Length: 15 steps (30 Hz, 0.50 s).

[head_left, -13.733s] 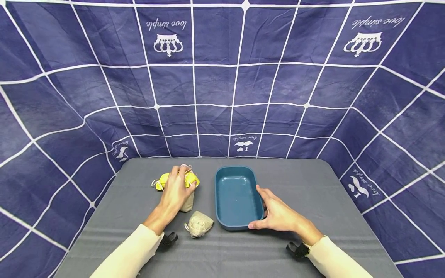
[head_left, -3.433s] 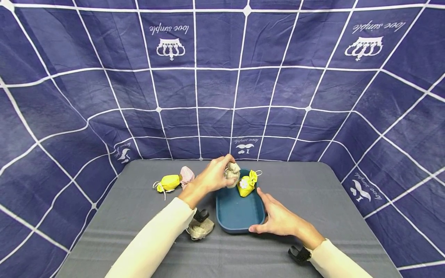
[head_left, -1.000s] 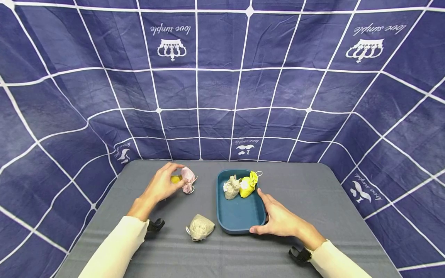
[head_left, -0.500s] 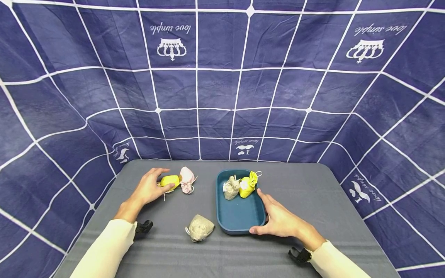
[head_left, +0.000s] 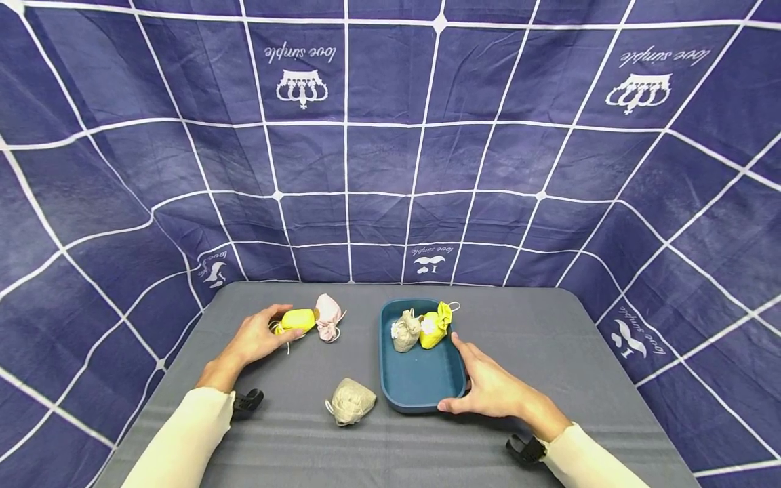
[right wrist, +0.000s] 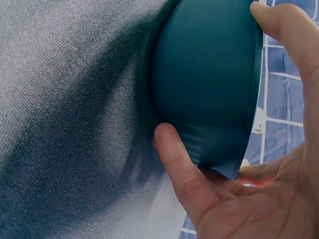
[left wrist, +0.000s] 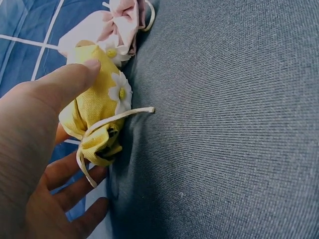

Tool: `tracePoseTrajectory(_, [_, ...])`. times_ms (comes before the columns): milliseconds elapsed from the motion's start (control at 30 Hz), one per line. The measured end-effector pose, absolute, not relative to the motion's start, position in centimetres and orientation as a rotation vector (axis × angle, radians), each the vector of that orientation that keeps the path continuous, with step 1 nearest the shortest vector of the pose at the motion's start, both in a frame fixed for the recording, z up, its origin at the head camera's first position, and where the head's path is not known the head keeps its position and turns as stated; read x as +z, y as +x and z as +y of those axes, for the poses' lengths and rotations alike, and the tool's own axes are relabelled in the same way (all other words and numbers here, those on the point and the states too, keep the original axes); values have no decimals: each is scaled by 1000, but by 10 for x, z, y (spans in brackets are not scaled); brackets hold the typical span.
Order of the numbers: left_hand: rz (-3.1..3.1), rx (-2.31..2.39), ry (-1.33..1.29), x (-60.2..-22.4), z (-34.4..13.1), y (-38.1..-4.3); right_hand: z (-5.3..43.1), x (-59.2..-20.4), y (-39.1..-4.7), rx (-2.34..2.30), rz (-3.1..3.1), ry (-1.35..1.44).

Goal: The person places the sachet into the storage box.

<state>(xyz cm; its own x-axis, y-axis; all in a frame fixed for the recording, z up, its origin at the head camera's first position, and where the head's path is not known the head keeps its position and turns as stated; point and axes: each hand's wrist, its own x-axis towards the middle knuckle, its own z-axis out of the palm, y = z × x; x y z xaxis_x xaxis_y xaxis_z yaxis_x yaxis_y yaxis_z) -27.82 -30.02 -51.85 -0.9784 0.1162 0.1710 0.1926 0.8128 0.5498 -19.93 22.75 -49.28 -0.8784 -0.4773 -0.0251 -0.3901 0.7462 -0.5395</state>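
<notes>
In the head view my left hand (head_left: 259, 337) is at a small yellow drawstring pouch (head_left: 297, 320) lying on its side at the left. The left wrist view shows the thumb (left wrist: 77, 74) over one side of the pouch, which has a white daisy, and fingers behind it, partly hidden. A pink drawstring pouch (head_left: 328, 316) lies against its far end. My right hand (head_left: 491, 383) grips the near right corner of a blue rectangular tray (head_left: 421, 409), thumb at the rim, fingers along the wall. Inside stand a beige pouch (head_left: 405, 332) and another yellow pouch (head_left: 432, 331), side by side.
Another beige drawstring pouch (head_left: 351, 401) lies on the grey cloth-covered table (head_left: 342, 457), left of the tray's near end. A blue curtain with white grid lines (head_left: 378, 156) hangs behind the table and along both sides.
Earlier my left hand set a beige pouch in the tray beside the yellow one. Lately it has moved left from the pink pouch and drawn in around the yellow pouch. The right hand stays put.
</notes>
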Motion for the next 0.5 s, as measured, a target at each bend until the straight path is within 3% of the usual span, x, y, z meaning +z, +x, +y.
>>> tracePoseTrajectory(500, [-2855,-934,-238,-524,-300,-283,226,-494,-201,-792,2783,-694])
